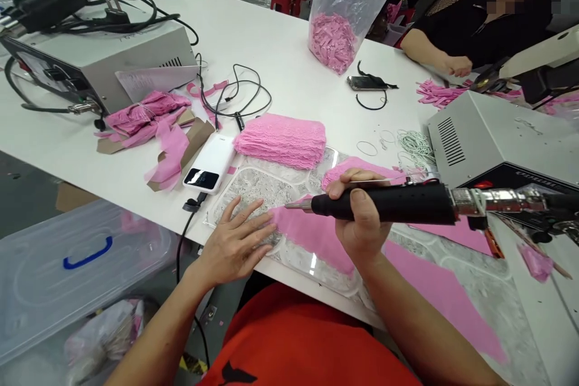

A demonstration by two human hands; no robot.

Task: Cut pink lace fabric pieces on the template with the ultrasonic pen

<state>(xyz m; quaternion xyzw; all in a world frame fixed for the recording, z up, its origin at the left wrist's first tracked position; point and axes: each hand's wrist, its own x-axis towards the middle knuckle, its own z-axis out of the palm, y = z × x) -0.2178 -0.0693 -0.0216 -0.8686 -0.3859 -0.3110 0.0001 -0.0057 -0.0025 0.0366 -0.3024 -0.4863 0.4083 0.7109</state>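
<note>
Well, right hand [362, 232] wraps grip round black tool [407, 202], tip [298, 205] over pink cloth [314, 232]. Left hand [239, 244] spread wide, touching cloth's end. Cloth lies on clear mat [266, 184] on bench [275, 54], near pink stack [281, 140].

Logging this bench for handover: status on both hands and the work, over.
Right hand gripping black handheld tool, metal tip at pink fabric piece. Left hand spread at fabric's edge. Pink fabric stack, white power bank lie beyond.
</note>
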